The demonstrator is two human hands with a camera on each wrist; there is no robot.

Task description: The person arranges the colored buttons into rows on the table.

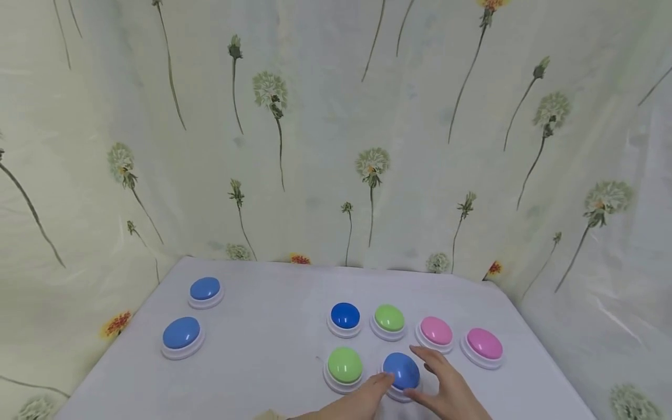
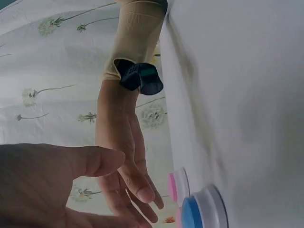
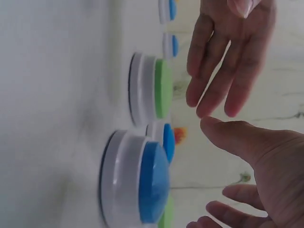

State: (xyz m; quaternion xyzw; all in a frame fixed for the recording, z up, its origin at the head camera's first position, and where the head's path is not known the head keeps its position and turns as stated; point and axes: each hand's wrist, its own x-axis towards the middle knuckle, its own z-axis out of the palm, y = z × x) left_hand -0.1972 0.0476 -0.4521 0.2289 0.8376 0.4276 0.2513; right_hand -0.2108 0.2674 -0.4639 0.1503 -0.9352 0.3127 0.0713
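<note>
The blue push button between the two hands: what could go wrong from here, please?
The left hand might brush the nearer green push button, which stands close beside the blue push button. The right hand might nudge the left pink push button just beyond it in the head view.

The medium-blue push button has a smooth, glossy, rounded dome set in a stepped, circular white base. It sits upright, base flat on the counter, dome facing up and standing proud of its rim. It lies between and beneath the left hand and right hand, a gap separating it from both.
</note>
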